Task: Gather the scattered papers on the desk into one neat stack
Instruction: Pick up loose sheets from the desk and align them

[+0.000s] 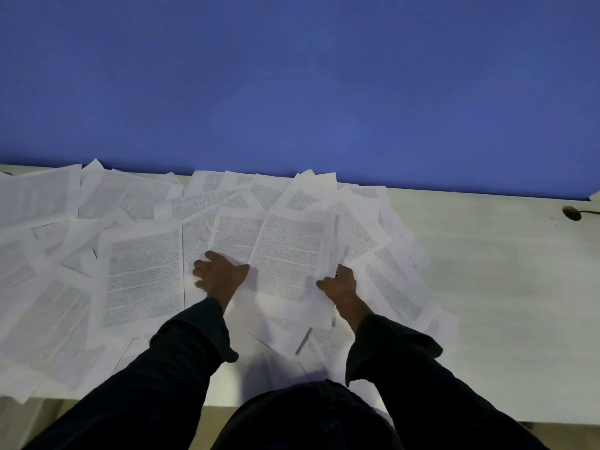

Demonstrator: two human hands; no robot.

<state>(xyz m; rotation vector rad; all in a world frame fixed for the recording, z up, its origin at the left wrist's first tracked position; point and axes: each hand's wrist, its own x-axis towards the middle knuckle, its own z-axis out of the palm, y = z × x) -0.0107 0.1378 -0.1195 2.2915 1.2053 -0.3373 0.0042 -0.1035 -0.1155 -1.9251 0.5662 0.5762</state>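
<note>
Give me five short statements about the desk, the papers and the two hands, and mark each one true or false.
1. The papers lie in one neat stack. False: they are scattered and overlapping across the left and middle of the desk.
2. The left hand rests on the sheets with its fingers spread. True.
3. The right hand hangs idle above the desk. False: it grips the edge of a printed sheet.
4. The right part of the desk has no papers on it. True.
5. The wall behind the desk is red. False: it is blue.
</note>
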